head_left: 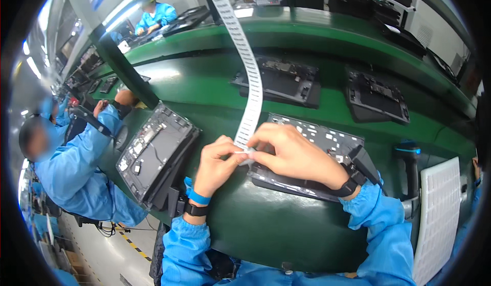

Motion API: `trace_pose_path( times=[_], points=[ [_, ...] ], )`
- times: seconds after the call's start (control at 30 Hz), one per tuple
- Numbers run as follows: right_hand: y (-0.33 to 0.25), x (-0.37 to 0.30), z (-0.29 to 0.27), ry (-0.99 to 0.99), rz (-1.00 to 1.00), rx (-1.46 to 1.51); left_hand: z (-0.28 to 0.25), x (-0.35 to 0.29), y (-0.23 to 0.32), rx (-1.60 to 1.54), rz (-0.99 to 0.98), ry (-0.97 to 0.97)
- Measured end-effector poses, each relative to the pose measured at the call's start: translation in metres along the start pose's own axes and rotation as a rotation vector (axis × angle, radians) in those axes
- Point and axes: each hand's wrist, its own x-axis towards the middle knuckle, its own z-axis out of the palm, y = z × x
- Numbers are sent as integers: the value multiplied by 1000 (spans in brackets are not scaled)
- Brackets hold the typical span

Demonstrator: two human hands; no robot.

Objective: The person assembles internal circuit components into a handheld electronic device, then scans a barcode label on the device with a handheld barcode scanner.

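Note:
A long white label strip (250, 81) with dark printed marks hangs from above, its lower end at my hands. My left hand (217, 166) pinches that end between thumb and forefinger. My right hand (294, 153) is closed at the same spot, its thumb and fingertips pressed at the strip's end. Whatever small piece lies between the fingertips is too small to make out. Under my right hand and forearm lies a dark laptop housing (332, 136) dotted with white spots, partly hidden by them.
Stacked open laptop housings (158, 150) stand at the left, beside a seated co-worker (76, 168). Further housings lie behind, at centre (286, 76) and right (378, 94). A handheld scanner (409, 160) and a white label sheet (437, 219) stand at the right. A green post (120, 63) rises at left.

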Motion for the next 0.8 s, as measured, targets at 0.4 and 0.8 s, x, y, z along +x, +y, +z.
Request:
trace_pose_path(
  times=[0.4, 0.8],
  points=[
    [-42, -5, -31, 135, 72, -14, -7, -4, -6, 274, 85, 130],
    [-122, -47, -73, 166, -284, -118, 54, -5, 51, 310, 326, -314]
  ],
)
